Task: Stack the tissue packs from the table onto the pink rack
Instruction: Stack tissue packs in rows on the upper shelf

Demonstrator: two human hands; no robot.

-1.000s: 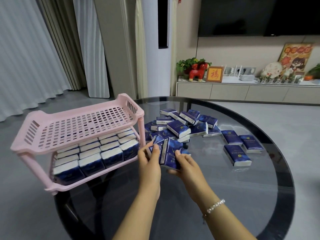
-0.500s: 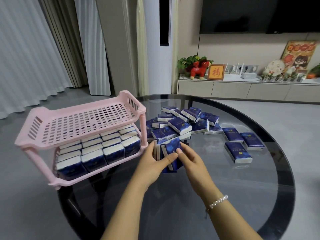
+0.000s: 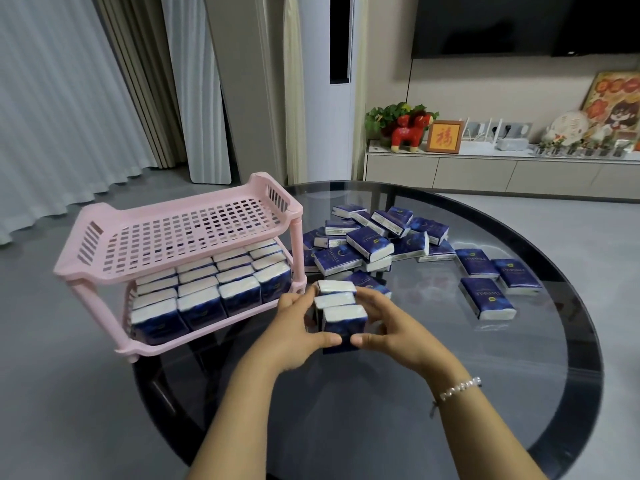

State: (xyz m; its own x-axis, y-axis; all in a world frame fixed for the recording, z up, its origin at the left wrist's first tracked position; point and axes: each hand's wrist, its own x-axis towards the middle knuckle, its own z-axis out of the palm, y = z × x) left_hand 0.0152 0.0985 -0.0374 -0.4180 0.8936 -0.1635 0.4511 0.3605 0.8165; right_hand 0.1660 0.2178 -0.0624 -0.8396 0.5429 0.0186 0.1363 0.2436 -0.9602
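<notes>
Three tissue packs (image 3: 341,308) are squeezed upright btw. left hand (image 3: 294,327) and right hand (image 3: 388,329), fingers curled round them. Next, I think: carry them to the pink rack (image 3: 180,233), top shelf, w/o letting them slip.

Two hands were in view, the left hand (image 3: 294,336) and the right hand (image 3: 391,327), and between them stood three tissue packs (image 3: 341,308) on end, white tops up. One pink rack (image 3: 180,233) with two tiers stood on the round glass surface (image 3: 450,393). Its lower tier held about sixteen packs (image 3: 207,289) in rows; the back ones were partly hidden. Three loose packs (image 3: 488,285) lay apart to the right. The heap (image 3: 370,240) behind could not be counted exactly; roughly fifteen showed.
</notes>
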